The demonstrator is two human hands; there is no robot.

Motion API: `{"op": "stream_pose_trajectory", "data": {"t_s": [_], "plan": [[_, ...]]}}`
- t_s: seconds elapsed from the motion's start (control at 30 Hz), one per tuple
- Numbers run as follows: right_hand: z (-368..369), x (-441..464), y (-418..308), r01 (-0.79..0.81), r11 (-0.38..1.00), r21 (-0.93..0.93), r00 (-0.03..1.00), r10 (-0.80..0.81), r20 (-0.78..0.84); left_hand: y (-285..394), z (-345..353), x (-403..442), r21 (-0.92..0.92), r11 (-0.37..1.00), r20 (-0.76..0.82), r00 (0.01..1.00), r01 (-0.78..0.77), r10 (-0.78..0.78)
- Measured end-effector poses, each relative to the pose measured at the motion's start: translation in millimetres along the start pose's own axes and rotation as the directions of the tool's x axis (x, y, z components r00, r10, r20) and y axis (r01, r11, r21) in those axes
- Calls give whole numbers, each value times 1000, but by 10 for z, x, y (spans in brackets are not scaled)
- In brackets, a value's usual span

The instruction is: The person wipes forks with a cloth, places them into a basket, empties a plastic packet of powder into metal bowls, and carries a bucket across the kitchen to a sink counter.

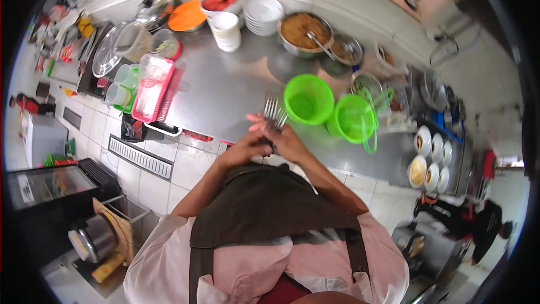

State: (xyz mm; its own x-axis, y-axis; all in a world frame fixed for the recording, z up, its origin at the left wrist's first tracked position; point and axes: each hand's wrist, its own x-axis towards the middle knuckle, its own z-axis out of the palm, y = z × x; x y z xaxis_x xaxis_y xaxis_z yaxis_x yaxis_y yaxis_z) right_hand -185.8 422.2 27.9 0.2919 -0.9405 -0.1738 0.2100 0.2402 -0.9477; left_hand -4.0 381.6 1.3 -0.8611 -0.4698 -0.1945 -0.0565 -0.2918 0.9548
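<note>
Several metal forks (274,110) stick up from between my two hands, tines pointing away from me, just over the near edge of the steel counter. My right hand (285,139) is closed around them, its fingers reaching across to the left. Pressed against it from the other side, my left hand (247,149) is closed at the handles, with its fingers partly covered. The handles themselves are hidden in the hands. Just right of the forks stand a green bucket (308,100) and a second green container (353,119) with clear plastic in it.
On the steel counter (219,84) stand a pink basket (153,87), white cups (226,31), stacked bowls (263,14) and a bowl of brown food (304,28) with a spoon. Small filled bowls (417,170) sit at far right. A person (478,222) stands at lower right, another (34,104) at far left.
</note>
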Motion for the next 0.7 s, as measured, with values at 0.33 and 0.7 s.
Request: {"op": "stream_pose_trajectory", "data": {"t_s": [0.33, 0.7], "plan": [[47, 2503, -505, 94, 881, -463, 956, 50, 288, -5, -1682, -836, -236, 966, -527, 849, -105, -36], [-1289, 4970, -1085, -456, 303, -837, 659, -517, -546, 283, -2785, -1506, -287, 934, -626, 780, -215, -12]]}}
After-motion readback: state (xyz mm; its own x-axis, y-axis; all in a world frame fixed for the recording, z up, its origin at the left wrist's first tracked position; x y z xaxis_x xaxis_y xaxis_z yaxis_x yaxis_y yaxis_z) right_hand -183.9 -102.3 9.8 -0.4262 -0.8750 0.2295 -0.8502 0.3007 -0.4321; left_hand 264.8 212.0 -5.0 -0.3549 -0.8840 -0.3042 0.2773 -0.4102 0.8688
